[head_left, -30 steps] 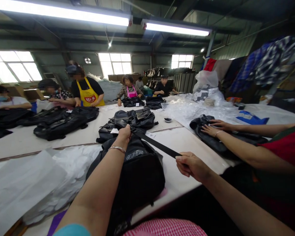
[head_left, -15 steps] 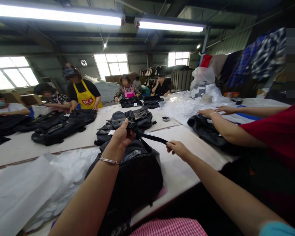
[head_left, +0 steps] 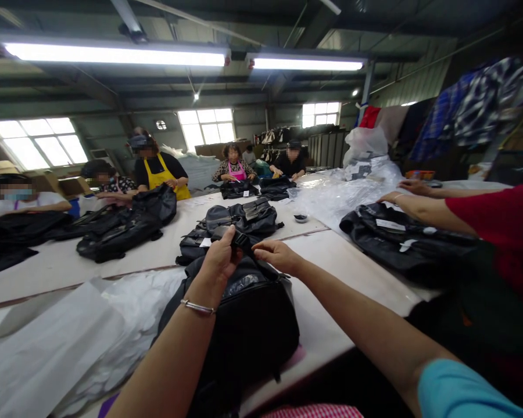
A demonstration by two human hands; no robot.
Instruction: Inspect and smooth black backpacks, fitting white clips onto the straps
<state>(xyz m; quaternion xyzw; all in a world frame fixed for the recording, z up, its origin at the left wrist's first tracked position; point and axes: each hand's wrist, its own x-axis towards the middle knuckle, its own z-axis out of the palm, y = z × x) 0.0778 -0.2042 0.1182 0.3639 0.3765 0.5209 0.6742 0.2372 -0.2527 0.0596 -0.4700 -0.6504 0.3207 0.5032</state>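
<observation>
Fingers of the left hand are clamped on a black buckle near the centre of the frame; those of the right hand are drawn close beside it, their grip indistinct. Work at the buckle appears under way, its completion not shown; what remains cannot be told. Lower centre: a black backpack on the pale worktop. Just above centre: another dark bag. Right: a co-worker's red sleeve.

No lettering can be read on any white tag.
</observation>
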